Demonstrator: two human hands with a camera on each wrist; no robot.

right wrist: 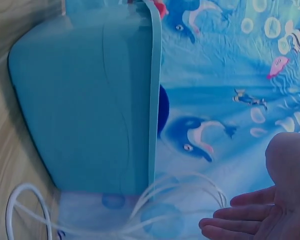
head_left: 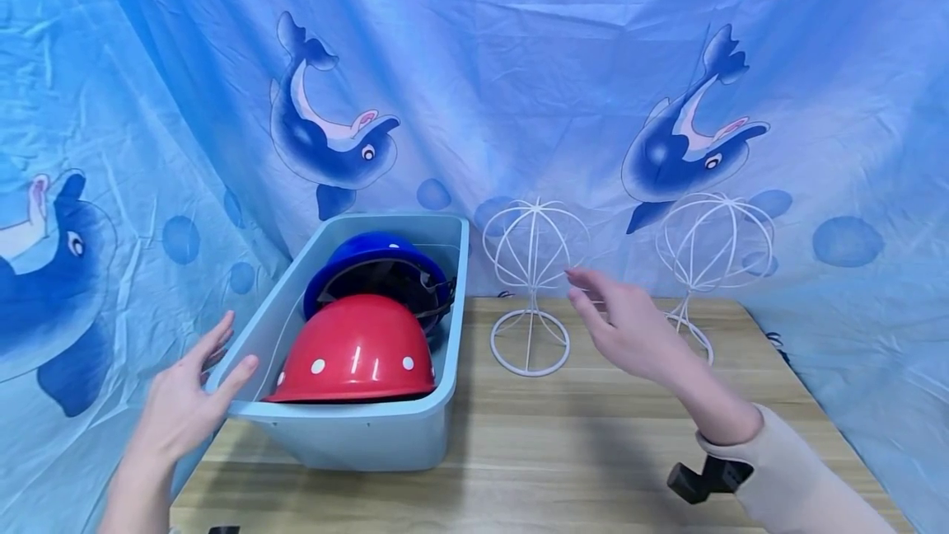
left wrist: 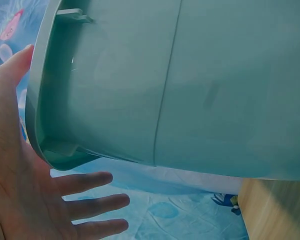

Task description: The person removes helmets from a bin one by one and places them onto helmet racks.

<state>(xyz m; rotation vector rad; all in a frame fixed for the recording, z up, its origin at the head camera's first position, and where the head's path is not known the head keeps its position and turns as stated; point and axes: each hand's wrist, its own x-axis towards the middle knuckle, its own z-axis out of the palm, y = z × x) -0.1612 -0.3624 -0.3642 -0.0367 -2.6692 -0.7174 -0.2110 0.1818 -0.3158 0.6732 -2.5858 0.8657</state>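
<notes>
A light blue plastic bin [head_left: 371,435] stands on the left of the table, with a red hard hat [head_left: 356,353] at its near end. Behind that lies a blue hard hat [head_left: 378,258], tipped so its dark inner straps show. At the bin's front left corner is my left hand [head_left: 181,394], fingers spread, thumb near the rim [left wrist: 34,115]. My right hand [head_left: 630,324] hovers over the table between two white wire stands, its fingers extended and holding nothing. Closest to its fingertips is the left wire stand [head_left: 530,316]; the right wire stand [head_left: 693,278] is partly behind the hand.
The wooden table [head_left: 534,460] runs under the bin and stands. Blue curtains [head_left: 519,89] printed with dolphins hang behind and along both sides. A dark wrist-camera mount [head_left: 708,478] juts out below the right sleeve.
</notes>
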